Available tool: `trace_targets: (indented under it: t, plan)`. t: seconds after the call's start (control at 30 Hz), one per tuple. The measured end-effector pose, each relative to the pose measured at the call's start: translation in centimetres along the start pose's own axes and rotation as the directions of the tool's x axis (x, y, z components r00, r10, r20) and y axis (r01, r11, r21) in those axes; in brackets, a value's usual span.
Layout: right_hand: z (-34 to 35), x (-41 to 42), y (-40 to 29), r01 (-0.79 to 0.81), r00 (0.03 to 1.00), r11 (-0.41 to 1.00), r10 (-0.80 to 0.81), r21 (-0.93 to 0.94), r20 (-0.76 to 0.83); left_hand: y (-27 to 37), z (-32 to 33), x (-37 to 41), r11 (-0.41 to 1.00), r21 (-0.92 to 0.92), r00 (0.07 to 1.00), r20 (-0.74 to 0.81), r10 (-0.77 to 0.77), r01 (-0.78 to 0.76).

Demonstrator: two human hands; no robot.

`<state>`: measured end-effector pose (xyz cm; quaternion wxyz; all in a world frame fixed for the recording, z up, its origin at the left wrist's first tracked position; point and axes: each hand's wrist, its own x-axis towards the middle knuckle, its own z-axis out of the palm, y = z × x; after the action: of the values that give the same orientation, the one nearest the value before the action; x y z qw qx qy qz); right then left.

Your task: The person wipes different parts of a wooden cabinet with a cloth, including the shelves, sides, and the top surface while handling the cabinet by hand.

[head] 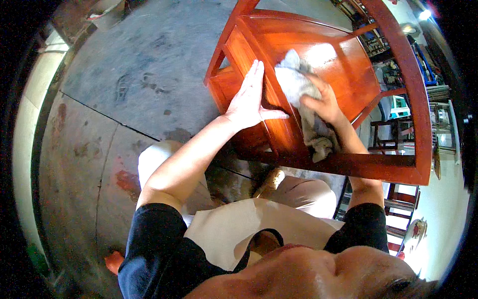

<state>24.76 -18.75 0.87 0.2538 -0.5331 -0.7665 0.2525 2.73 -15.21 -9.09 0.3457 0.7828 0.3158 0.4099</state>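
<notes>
Before me a glossy red-brown wooden chair (358, 73) stands at an angle, its frame nearest me on the right. My left hand (248, 97) lies flat against the chair's edge rail (244, 48), fingers straight and thumb spread, grasping nothing. In my right hand (324, 100) is a bunched greyish-white cloth (293, 80), pressed to the panel just inside that rail. Part of the cloth hangs down toward the lower frame bar (373, 166). My right forearm passes behind this bar and through the frame opening.
A stained concrete floor (149, 86) spreads to the left, crossed by a dark joint. At the right stand a dark wooden chair (384, 134), a slatted wooden piece (399, 213) and a white wall (444, 202). My bent knees are below the chair.
</notes>
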Motion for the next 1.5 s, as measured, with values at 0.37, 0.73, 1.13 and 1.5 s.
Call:
trace_targets:
  t: [0.37,0.73,1.13,1.5]
  plan:
    - [0.9,12.8,3.5,0.125,0.963,0.934,-0.195,-0.334,-0.185,0.1,-0.5,-0.1,0.996,0.084,1.000,0.019,0.014,-0.016]
    - [1.7,1.7,-0.7,0.102,0.977,0.985,-0.125,-0.140,-0.170,-1.0,-1.5,0.0,0.995,0.077,0.996,0.072,0.053,-0.058]
    - [-2.6,-16.9,4.5,-0.566,0.622,0.732,0.078,-0.379,-0.779,0.1,-2.6,-0.2,0.993,-0.106,0.988,0.147,-0.039,0.055]
    - [8.2,-18.6,-9.1,0.252,0.443,0.871,0.285,0.423,-0.850,-3.4,-3.4,0.9,0.913,-0.403,0.998,0.012,-0.063,0.062]
